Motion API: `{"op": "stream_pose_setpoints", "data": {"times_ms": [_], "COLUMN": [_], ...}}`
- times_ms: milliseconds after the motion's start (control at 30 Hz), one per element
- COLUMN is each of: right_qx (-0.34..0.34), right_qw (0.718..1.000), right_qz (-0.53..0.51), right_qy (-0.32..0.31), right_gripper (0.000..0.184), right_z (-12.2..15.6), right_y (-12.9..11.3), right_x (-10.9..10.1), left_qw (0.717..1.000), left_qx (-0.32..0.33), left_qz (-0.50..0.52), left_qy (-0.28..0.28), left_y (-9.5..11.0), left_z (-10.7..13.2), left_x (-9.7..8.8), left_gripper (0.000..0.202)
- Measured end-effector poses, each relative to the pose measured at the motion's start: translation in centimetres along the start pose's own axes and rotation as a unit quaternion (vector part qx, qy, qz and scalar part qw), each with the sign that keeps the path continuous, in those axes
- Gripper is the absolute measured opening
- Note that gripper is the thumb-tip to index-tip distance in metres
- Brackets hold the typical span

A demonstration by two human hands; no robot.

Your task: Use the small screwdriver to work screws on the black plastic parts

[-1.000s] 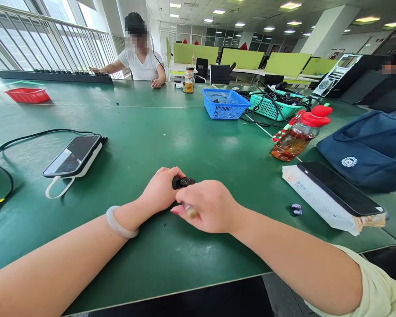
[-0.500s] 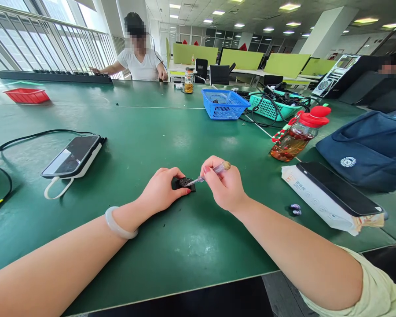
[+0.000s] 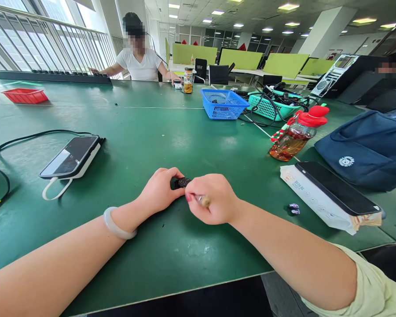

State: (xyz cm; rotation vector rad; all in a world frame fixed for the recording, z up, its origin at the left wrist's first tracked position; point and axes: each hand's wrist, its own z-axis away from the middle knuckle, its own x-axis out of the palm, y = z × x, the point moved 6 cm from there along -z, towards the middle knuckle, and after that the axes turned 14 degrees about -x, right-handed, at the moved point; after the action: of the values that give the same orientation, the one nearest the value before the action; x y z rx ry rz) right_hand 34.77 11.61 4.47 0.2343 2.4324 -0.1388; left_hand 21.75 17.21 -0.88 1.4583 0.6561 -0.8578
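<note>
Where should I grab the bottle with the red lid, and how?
Probably around the see-through body of the bottle, below its red lid, coming from the left. The body looks rounded, so it should suit a wrap-around hold, and the navy bag crowds its right. Mind the colourful strap hanging on the left.

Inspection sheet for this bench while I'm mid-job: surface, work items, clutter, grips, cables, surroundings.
Surface: green tabletop, a few dark specks.
Work items: small black part, partly hidden; slim tool, tip hidden.
Clutter: dark phone on white packet; two purple pieces; red-lidded bottle; navy bag; blue basket; red tray.
Grips: left hand pinches the part; right hand closed around the tool.
Cables: black cable at left; white loop by left-side phone; black tangle in teal basket.
Surroundings: person across the table; railing left; green partitions behind.
</note>
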Motion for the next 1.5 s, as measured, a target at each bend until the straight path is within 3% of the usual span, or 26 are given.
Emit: {"op": "stream_pose_setpoints", "data": {"times_ms": [167,267,333,400,467,533,633,767,933,1033,1200,1500], "right_qx": [-0.200,-0.229,-0.217,-0.162,-0.026,0.113,0.196,0.267,0.342,0.369,0.427,0.456], "right_qw": [0.973,0.955,0.959,0.980,0.998,0.988,0.960,0.930,0.900,0.882,0.850,0.786], "right_qz": [0.094,0.130,0.116,0.054,-0.041,-0.100,-0.156,-0.212,-0.185,-0.184,-0.225,-0.288], "right_qy": [-0.071,-0.134,-0.139,-0.104,-0.038,0.045,0.124,0.137,0.196,0.231,0.212,0.303], "right_gripper": [0.017,0.019,0.018,0.016,0.013,0.013,0.019,0.029,0.047,0.046,0.045,0.054], "right_z": [0.1,0.1,0.0,-0.2,-0.1,0.6,1.6,2.0,2.5,3.0,3.9,5.2], "right_y": [-3.1,-3.9,-3.7,-2.7,-0.4,2.2,4.2,5.2,6.1,6.9,8.3,9.8], "right_x": [2.0,3.2,2.9,1.8,0.1,-1.6,-2.8,-2.0,-2.1,-2.4,-1.5,-1.2], "left_qw": [1.000,1.000,1.000,1.000,1.000,1.000,1.000,1.000,1.000,1.000,1.000,1.000], "left_qx": [-0.010,-0.008,-0.008,-0.006,-0.002,-0.001,-0.005,-0.006,-0.007,-0.011,-0.016,-0.022], "left_qz": [0.000,0.009,0.012,0.009,0.005,0.005,0.008,0.009,0.010,0.007,-0.001,-0.007], "left_qy": [0.009,0.011,0.011,0.008,0.004,0.003,0.000,0.000,-0.001,-0.002,0.001,-0.002], "left_y": [0.0,0.1,0.0,-0.1,-0.1,-0.2,-0.2,-0.1,-0.2,-0.2,-0.3,-0.3], "left_z": [0.0,0.1,0.1,0.0,0.0,-0.1,-0.1,-0.1,-0.1,-0.1,-0.2,-0.2], "left_x": [-0.1,-0.1,-0.2,-0.1,-0.1,-0.1,0.0,-0.1,0.0,0.0,0.0,0.0], "left_gripper": [0.020,0.019,0.019,0.021,0.021,0.023,0.026,0.027,0.026,0.026,0.028,0.029]}}
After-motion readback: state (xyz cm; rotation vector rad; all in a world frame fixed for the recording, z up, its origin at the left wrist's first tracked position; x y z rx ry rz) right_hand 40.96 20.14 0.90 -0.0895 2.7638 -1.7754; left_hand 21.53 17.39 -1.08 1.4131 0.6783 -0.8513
